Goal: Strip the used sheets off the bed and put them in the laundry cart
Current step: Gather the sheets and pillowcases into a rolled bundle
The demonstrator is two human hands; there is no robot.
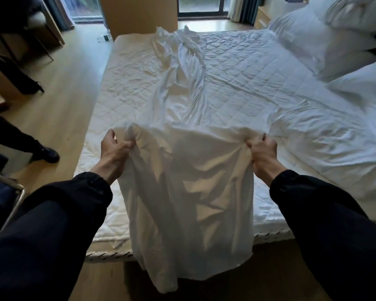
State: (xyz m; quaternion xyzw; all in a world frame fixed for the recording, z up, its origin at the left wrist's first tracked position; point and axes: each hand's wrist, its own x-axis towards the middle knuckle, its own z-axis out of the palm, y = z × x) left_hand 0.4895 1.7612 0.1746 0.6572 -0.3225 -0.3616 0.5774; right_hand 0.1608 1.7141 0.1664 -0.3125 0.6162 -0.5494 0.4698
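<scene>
At the near edge of the bed, I hold up a crumpled white cotton sheet (182,181) with both hands. My left hand (115,146) grips a bunched fold at its upper left, and my right hand (263,152) is clenched on the upper right. The cloth between them hangs over the mattress edge towards the floor. Its far part trails in a twisted ridge up the middle of the white quilted mattress pad (237,68). More rumpled white bedding (323,135) lies to the right, with plump white pillows (313,35) piled at the far right. A silver metal tube frame (15,198) shows at the near left edge. Beyond it, another person's dark shoe (47,153) stands on the pale wooden floor (74,83).
</scene>
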